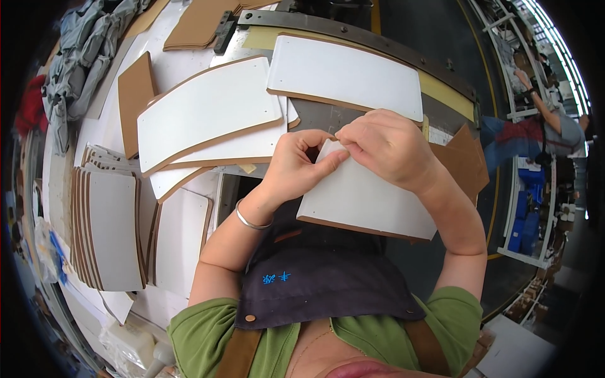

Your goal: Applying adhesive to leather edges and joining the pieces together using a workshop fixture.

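A white panel with brown edges [372, 198] is tilted in front of my body, its lower edge near my dark apron [328, 277]. My left hand [301, 157] grips its upper left corner, thumb lying over the white face. Right beside that thumb, my right hand [386, 148] is closed in a pinch at the same corner. Whatever lies between the right fingertips is too small or too hidden to name. Just beyond my hands, another white panel [346, 72] rests on a metal work surface. Curved white panels [211, 113] overlap one another to the left.
Several brown-edged panels [113, 227] stand stacked on the white table at the left. Brown sheets [198, 25] lie at the back, near a dark metal bar [353, 31]. Grey cloth [79, 69] is heaped at the far left. At the right, a person [548, 132] works near shelving.
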Available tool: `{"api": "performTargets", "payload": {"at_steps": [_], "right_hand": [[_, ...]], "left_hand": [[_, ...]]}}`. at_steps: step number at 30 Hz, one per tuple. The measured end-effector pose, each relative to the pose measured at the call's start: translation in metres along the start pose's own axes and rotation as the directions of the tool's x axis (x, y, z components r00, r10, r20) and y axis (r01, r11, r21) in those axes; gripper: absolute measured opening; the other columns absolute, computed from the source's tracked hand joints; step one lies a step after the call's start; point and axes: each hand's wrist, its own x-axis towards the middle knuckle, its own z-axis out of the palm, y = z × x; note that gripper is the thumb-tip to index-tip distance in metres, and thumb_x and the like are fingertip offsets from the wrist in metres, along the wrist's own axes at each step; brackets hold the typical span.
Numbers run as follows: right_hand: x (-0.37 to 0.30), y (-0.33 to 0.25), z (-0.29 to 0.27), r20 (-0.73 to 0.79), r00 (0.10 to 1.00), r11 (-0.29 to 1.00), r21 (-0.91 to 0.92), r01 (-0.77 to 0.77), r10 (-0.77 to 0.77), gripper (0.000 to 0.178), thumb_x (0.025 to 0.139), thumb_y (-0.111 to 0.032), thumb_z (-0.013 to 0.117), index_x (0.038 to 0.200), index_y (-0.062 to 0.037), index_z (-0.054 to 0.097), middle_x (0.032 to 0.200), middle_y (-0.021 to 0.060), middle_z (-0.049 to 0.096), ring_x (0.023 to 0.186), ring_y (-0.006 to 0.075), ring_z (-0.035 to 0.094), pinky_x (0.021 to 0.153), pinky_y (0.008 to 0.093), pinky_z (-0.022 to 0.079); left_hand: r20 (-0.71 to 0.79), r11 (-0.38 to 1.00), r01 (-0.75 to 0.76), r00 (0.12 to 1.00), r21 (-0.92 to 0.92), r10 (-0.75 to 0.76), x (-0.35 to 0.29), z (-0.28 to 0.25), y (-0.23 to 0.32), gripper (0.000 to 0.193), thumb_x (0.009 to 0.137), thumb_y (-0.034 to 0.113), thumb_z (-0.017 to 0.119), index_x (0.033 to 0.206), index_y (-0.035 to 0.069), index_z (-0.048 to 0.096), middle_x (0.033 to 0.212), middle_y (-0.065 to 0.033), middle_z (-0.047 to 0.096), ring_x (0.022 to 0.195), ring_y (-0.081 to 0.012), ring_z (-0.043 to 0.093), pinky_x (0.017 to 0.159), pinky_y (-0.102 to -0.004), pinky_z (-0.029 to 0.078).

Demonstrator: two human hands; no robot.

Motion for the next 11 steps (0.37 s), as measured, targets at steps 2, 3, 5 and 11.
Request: {"api": "performTargets", "payload": {"at_steps": [2,3,5,11], "right_hand": [[0.002,0.001,-0.001,0.024,0.999,0.998,-0.040,0.050,-0.049,0.023,0.069,0.001,0.073,0.088,-0.0044,0.061,0.082,0.0063,0.067,0.074,0.0242,0.066,0.068,0.0329,0.054],[0.003,0.002,-0.004,0.087,0.994,0.996,-0.048,0.076,-0.072,0.021,0.071,-0.001,0.071,0.089,-0.0050,0.062,0.082,0.0063,0.067,0.075,0.0239,0.065,0.068,0.0330,0.054],[0.007,0.001,-0.007,0.152,0.984,0.993,-0.052,0.103,-0.094,0.019,0.072,-0.004,0.069,0.090,-0.0056,0.062,0.082,0.0062,0.067,0.075,0.0236,0.065,0.068,0.0331,0.053],[0.015,-0.002,-0.007,0.225,0.958,0.974,-0.101,0.204,-0.177,0.017,0.074,-0.005,0.067,0.090,-0.0058,0.062,0.082,0.0060,0.066,0.075,0.0247,0.064,0.068,0.0330,0.053]], "left_hand": [[-0.006,1.000,-0.004,1.000,-0.008,0.004,-0.001,0.001,-0.003,0.018,0.085,0.015,0.074,0.087,-0.001,0.070,0.061,0.0056,0.052,0.056,-0.0008,0.039,0.048,-0.0208,0.032],[0.003,1.000,-0.020,1.000,-0.008,0.020,-0.001,0.001,-0.002,0.017,0.084,0.015,0.074,0.086,-0.002,0.069,0.061,0.0051,0.052,0.056,-0.0011,0.038,0.048,-0.0212,0.032],[0.009,0.999,-0.035,0.999,-0.009,0.035,-0.001,0.000,-0.003,0.017,0.084,0.014,0.074,0.085,-0.002,0.069,0.060,0.0047,0.051,0.055,-0.0014,0.038,0.048,-0.0216,0.032],[0.018,0.995,-0.091,0.996,0.045,0.090,0.001,-0.002,-0.009,0.015,0.083,0.013,0.073,0.086,-0.002,0.069,0.060,0.0034,0.051,0.055,-0.0026,0.038,0.048,-0.0224,0.032]]}}
